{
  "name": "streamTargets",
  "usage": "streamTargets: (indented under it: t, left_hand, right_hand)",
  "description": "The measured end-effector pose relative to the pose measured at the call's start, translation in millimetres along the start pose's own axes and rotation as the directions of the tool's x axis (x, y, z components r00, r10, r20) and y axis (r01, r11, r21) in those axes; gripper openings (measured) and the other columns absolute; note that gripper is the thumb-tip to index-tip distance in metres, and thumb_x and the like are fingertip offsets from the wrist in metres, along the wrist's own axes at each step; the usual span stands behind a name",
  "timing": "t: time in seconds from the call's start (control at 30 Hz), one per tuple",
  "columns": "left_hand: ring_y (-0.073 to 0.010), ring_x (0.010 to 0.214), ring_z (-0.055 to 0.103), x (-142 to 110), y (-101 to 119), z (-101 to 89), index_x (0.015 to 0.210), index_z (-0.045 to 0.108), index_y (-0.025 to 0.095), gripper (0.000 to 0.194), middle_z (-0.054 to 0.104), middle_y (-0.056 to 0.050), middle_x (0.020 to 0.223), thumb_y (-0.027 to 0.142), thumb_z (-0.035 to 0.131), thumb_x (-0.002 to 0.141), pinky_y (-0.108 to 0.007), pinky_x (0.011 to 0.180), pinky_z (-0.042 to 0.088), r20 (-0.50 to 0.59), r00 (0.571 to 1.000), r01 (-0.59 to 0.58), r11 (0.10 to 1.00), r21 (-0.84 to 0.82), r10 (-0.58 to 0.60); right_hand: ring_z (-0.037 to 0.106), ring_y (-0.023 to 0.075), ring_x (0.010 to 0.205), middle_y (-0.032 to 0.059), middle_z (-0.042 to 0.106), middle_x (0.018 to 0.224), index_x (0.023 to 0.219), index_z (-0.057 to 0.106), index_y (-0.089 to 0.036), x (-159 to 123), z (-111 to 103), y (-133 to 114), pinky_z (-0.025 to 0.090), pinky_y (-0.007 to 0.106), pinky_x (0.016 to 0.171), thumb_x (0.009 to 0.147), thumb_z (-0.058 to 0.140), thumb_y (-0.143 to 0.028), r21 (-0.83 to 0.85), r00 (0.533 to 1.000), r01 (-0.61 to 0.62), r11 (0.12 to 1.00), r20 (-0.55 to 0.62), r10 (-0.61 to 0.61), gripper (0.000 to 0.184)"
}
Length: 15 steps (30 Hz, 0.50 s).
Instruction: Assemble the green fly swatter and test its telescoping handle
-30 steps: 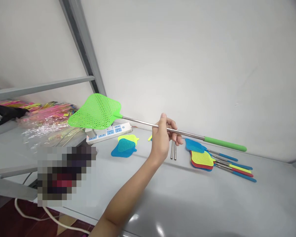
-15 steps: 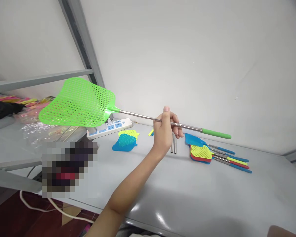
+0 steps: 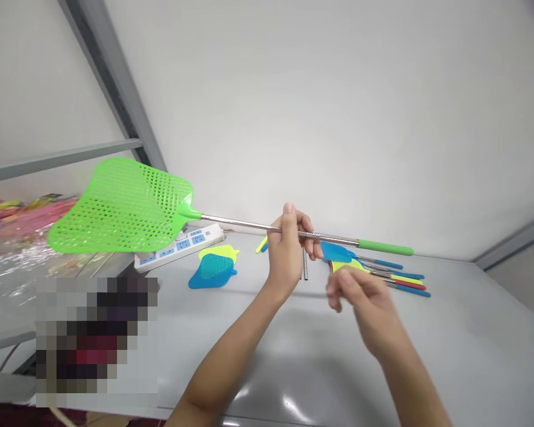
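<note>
My left hand point(image 3: 289, 252) is closed around the steel rod of a fly swatter. The swatter's bright green, perforated head point(image 3: 129, 207) points left, and its green grip point(image 3: 385, 247) extends to the right, above the table. My right hand point(image 3: 360, 302), slightly blurred, is below the grip and apart from it. Its fingers are curled in towards the thumb, with nothing visible in them. Behind this hand lies a pile of finished-looking swatters, including a blue swatter head point(image 3: 337, 252) and a partly hidden yellow one, with their handles point(image 3: 409, 281) to the right.
On the grey table point(image 3: 471, 344), loose blue point(image 3: 211, 279) and yellow swatter heads overlap left of my hands. Two steel rods point(image 3: 305, 270) lie partly behind my left hand. A power strip point(image 3: 182, 244) and clear plastic bags point(image 3: 22, 261) are further left, beside a metal frame.
My right hand has come up from the lower right to below the swatter's grip. My left hand still holds the swatter, and the view has shifted slightly.
</note>
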<state>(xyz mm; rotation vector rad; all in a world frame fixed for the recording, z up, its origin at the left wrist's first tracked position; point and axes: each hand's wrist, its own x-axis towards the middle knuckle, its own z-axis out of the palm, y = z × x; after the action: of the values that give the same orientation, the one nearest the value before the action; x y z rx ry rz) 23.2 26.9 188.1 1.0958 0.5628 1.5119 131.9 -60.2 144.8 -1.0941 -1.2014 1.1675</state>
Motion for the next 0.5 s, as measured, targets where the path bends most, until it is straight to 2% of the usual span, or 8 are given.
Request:
streamTargets:
  t: [0.07,0.2,0.33,0.5]
  left_hand:
    - [-0.0098,0.032,0.047,-3.4,0.9,2.6,0.054,0.045,0.018,0.043,0.037,0.005,0.033,0.050,0.036,0.080,-0.020,0.034,0.033,0.023,1.000,0.001,1.000,0.017,-0.001]
    - [-0.0087,0.031,0.044,-7.2,-2.0,6.2,0.055,0.046,0.018,0.040,0.038,0.005,0.034,0.048,0.038,0.080,-0.019,0.033,0.033,0.089,0.995,0.038,0.999,0.014,-0.039]
    - [-0.0078,0.028,0.039,-9.6,-13.0,10.2,0.057,0.045,0.018,0.036,0.036,0.006,0.035,0.042,0.036,0.082,-0.016,0.027,0.029,0.136,0.985,0.117,0.991,-0.066,-0.107]
    - [-0.0078,0.023,0.034,-11.4,-25.2,12.9,0.053,0.040,0.018,0.035,0.036,0.006,0.031,0.036,0.035,0.082,-0.017,0.023,0.023,0.159,0.972,0.192,0.976,-0.103,-0.175]
  right_hand:
    - [0.044,0.0095,0.049,-0.0010,0.049,0.058,0.070,0.054,-0.016,22.3,5.2,-0.5,0.037,0.023,0.047,0.081,0.045,-0.043,0.099,0.999,0.023,0.995,-0.050,-0.018,0.030]
    - [0.042,0.0107,0.049,-0.0003,0.049,0.059,0.072,0.054,-0.018,36.8,8.5,-5.4,0.031,0.023,0.044,0.076,0.048,-0.050,0.230,0.994,0.086,0.969,-0.082,-0.069,0.033]
    - [0.040,0.0094,0.046,-0.0010,0.048,0.053,0.057,0.048,-0.017,42.9,10.8,-13.6,0.028,0.023,0.043,0.079,0.047,-0.043,0.295,0.993,0.110,0.949,-0.068,-0.094,0.034]
    - [0.036,0.0076,0.040,-0.0034,0.040,0.046,0.047,0.046,-0.016,55.1,11.7,-12.9,0.025,0.022,0.041,0.076,0.048,-0.031,0.278,0.997,0.076,0.958,-0.035,-0.069,0.033]
